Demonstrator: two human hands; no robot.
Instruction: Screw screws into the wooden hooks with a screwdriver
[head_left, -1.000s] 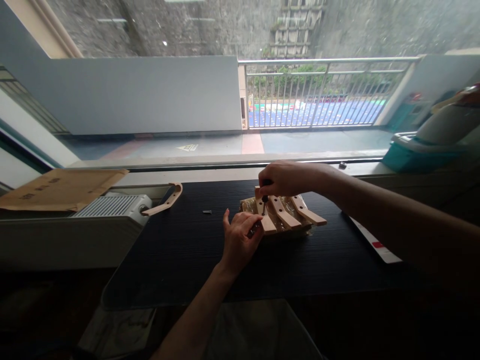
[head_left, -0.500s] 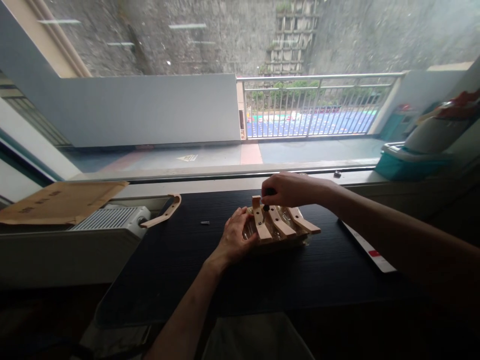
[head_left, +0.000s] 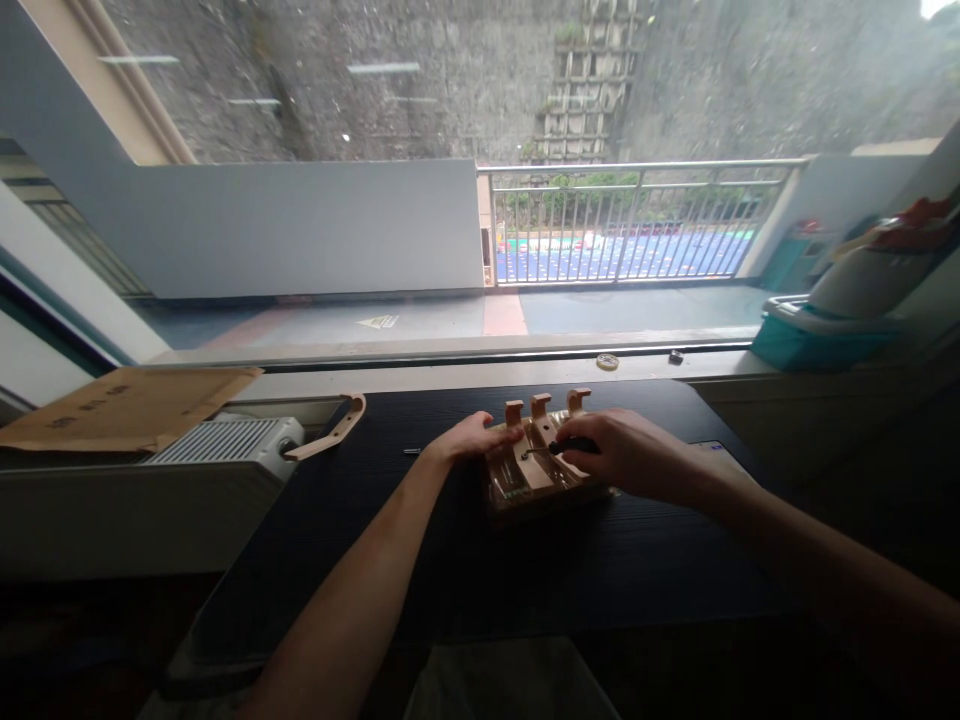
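My right hand (head_left: 634, 455) is closed round the dark handle of a screwdriver (head_left: 576, 445). Its shaft lies low and points left, the tip close to a small screw (head_left: 525, 456) in the left wooden hook (head_left: 535, 474). My left hand (head_left: 469, 438) grips that hook near its curved end, thumb and fingers at the left side. Two more wooden hooks, the middle hook (head_left: 540, 408) and the right hook (head_left: 578, 402), lie beside it. All three rest on a clear plastic-wrapped pack (head_left: 517, 505), partly hidden by my hands.
A loose screw (head_left: 412, 451) lies on the black table (head_left: 352, 540). Another wooden hook (head_left: 334, 432) rests at its left edge, by a white radiator (head_left: 232, 440) and a brown envelope (head_left: 127, 405). On the sill are a tape roll (head_left: 607, 362) and a teal box (head_left: 817, 335).
The screwdriver has gone from upright to nearly flat, my right hand coming down and to the right. My left hand has shifted up along the hook, and the pack has turned slightly.
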